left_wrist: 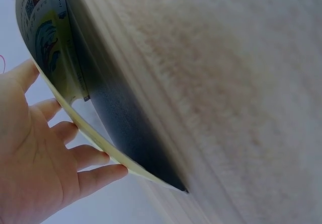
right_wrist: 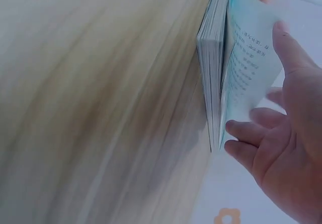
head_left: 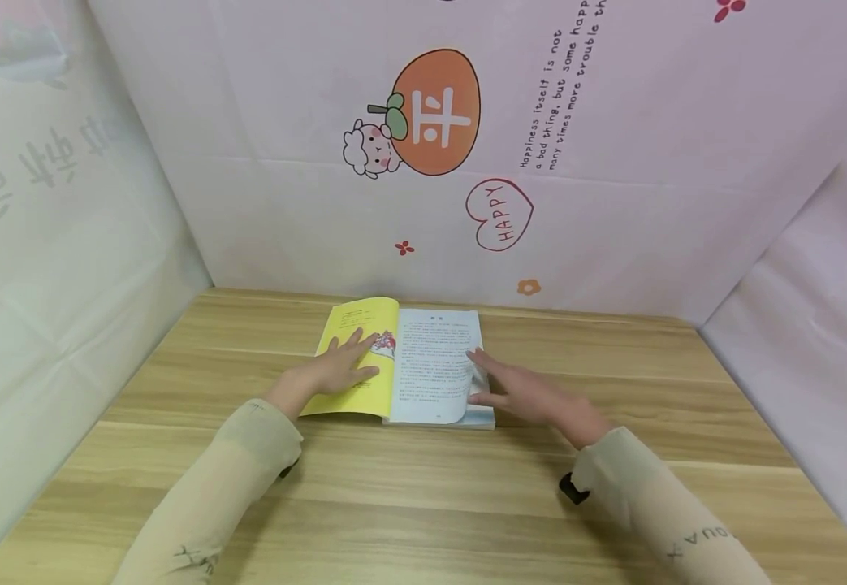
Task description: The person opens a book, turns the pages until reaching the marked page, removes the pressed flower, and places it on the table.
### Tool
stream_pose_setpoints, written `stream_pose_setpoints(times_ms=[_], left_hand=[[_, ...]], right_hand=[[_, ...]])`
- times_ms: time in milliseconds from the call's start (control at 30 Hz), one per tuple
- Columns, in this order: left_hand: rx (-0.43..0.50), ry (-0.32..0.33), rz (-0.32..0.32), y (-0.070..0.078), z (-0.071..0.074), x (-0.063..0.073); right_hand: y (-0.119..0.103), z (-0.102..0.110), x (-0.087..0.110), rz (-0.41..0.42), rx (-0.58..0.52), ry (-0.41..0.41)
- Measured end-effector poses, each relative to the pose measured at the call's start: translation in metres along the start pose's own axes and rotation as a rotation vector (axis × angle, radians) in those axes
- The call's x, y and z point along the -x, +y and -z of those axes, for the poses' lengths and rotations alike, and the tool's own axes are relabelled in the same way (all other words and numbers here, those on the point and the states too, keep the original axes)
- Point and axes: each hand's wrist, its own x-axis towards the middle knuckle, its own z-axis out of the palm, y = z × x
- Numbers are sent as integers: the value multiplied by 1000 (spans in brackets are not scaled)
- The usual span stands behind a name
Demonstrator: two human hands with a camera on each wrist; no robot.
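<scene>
Yellow smooth paper sheet [head_left: 359, 398] w/ a small red pic [head_left: 384, 344] is under my L hand [head_left: 330, 371], fingers straight & spread, grip loose. It's the L side of a thick open book w/ pale printed pages [head_left: 430, 357], lying on the light brown wood-look table [head_left: 423, 504] near the white wall w/ cartoon pics [head_left: 284, 227]. My R hand [head_left: 529, 392] is loose too, fingers out, touching the R edge of a lifted pg [head_left: 463, 392].

Open book [head_left: 434, 366] on table [head_left: 408, 504], wall [head_left: 284, 227] behind. Left hand [head_left: 331, 374] on its left side; right hand [head_left: 529, 394] at its right edge.
</scene>
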Motion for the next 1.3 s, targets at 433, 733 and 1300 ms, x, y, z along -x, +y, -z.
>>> stream_pose_setpoints(times_ms=[433,733,1300], left_hand=[[29,20,9,1,-1,1],[-21,56,33,9,0,1],[100,237,-44,14,3,-1]], right_hand=[[-24,-15,-19,113,-101,29],[-43,-19,-30,190,-64,19],[-61,-34,-44,280,-24,-15]])
